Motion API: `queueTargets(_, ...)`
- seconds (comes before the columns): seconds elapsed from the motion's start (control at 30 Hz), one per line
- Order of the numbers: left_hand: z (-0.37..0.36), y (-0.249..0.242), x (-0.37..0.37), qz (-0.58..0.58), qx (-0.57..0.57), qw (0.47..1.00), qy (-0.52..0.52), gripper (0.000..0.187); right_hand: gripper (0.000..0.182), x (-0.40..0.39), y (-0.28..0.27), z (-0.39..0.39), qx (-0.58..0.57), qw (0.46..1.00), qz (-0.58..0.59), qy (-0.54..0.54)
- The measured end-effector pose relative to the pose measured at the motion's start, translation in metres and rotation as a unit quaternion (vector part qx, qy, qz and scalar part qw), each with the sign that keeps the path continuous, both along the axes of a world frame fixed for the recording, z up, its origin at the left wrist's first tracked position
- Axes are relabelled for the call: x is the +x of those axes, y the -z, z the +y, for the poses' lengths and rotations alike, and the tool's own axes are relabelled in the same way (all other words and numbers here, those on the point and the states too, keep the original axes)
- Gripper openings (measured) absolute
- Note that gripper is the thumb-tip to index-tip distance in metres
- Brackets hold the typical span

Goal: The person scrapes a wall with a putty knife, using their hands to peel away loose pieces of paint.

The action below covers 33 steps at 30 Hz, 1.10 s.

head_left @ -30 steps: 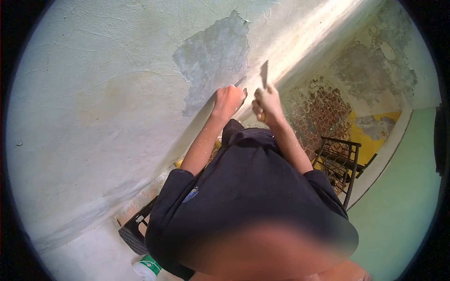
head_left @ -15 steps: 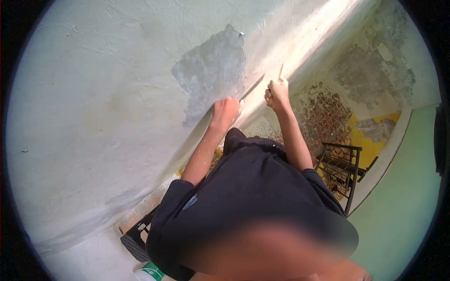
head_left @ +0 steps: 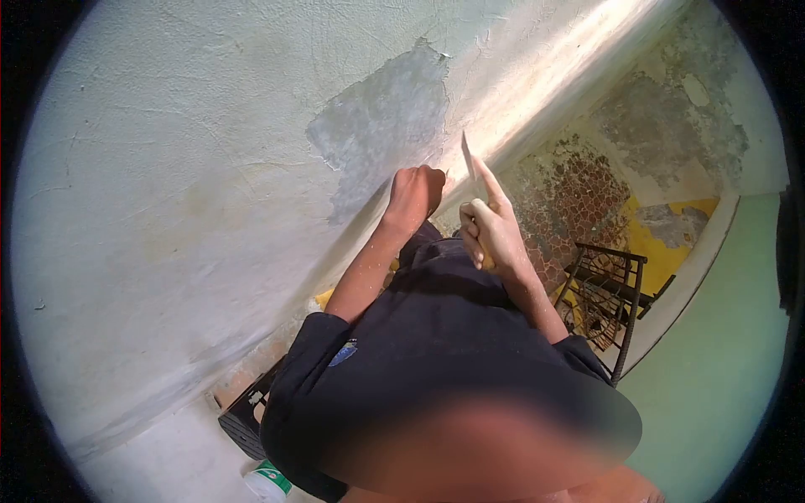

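My right hand [head_left: 496, 233] is closed around a thin-bladed knife [head_left: 469, 158]. Its pale, narrow blade points up, the index finger stretches along it, and a bit of yellowish handle shows below the fist. Closer to the wall [head_left: 210, 168], my left hand [head_left: 416, 199] is curled into a fist. Its fingers face away from me, so whatever they may hold is hidden. Just beyond the left fist lies a grey bare patch [head_left: 390, 109] with ragged paint edges. White specks dot my forearms.
A black metal rack [head_left: 608, 289] stands on the right, near a stained tiled surface [head_left: 587, 205] and a yellow painted area [head_left: 658, 251]. At lower left are a black crate-like object [head_left: 247, 419] and a white and green bucket [head_left: 270, 482]. Sunlight strikes the wall's upper right.
My right hand has come down toward my body with the knife, its blade now tilting left. The left hand has shifted slightly right and turned, its knuckles up.
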State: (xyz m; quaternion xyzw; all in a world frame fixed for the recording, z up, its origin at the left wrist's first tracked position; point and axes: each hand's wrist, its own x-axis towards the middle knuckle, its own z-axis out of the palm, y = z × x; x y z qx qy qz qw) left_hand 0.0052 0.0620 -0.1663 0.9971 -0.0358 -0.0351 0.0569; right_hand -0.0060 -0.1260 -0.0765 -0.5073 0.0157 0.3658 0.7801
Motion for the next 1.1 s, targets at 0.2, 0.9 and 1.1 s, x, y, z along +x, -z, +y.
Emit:
queueTargets(0.2,0.004,0.000,0.000,-0.004,-0.183,0.976,-0.119,0.019,0.061,0.028,0.030,0.042,-0.005,0.996,-0.058,0.064)
queueTargets(0.9,0.009,0.013,0.006,-0.101,-0.034,0.993,0.052,0.015,0.054,0.032,0.014,0.042,-0.011,0.995,-0.096,0.014)
queueTargets(1.1,-0.004,-0.006,0.012,-0.022,-0.065,0.997,-0.022,0.022,0.041,0.095,0.065,0.024,-0.057,0.972,-0.048,0.224)
